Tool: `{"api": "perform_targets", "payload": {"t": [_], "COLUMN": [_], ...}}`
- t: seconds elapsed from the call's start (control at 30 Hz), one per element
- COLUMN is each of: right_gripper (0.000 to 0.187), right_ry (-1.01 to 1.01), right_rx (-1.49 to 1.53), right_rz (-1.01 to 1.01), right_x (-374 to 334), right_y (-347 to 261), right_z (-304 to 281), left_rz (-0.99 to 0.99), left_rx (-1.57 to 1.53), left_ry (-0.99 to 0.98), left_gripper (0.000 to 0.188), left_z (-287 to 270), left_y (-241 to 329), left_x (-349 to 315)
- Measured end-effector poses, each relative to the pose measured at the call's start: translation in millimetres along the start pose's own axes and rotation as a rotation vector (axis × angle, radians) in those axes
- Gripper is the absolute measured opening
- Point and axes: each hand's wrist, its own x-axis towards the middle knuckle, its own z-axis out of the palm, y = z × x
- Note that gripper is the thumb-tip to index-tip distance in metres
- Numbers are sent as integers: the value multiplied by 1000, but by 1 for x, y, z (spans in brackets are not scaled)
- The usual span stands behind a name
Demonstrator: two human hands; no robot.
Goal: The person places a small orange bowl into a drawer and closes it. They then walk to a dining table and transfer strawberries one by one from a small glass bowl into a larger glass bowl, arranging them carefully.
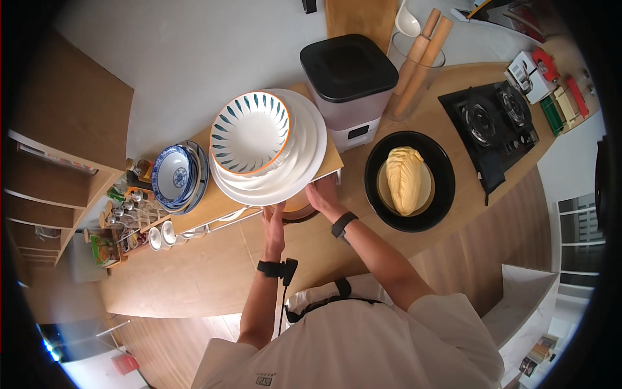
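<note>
My left hand [273,227] reaches to the front edge of a low wooden shelf, below the rim of a stack of white plates [313,152]. My right hand [326,197] is at the same edge, farther right. Between them, partly under the shelf, shows a brown round dish [299,211] with a dark rim. Both hands appear closed on its sides, though the plates and shelf hide some fingertips. On top of the plates sits a white bowl [251,133] with an orange rim and dark green strokes.
Blue-and-white bowls [173,175] stand left on the shelf, beside spice jars [129,204] and white cups [162,235]. Right are a black round pan [442,188] holding a yellow cabbage-like thing [403,178], a lidded container [350,68], rolling pins [424,58] and a gas hob [489,123].
</note>
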Motion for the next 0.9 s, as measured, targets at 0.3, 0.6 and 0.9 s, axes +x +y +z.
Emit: {"api": "perform_targets", "payload": {"t": [0.3, 0.6, 0.9], "right_gripper": [35, 34, 30], "right_ry": [-89, -76, -244], "right_rx": [28, 74, 126], "right_rz": [-102, -122, -52], "right_x": [5, 11, 4], "right_y": [33, 30, 35], "right_z": [37, 48, 44], "left_rz": [11, 249, 486], "left_rx": [164, -30, 738], "left_ry": [10, -43, 65], "left_gripper": [41, 29, 26], "left_z": [-14, -28, -39], "left_y": [-25, -46, -92], "left_x": [36, 51, 4]}}
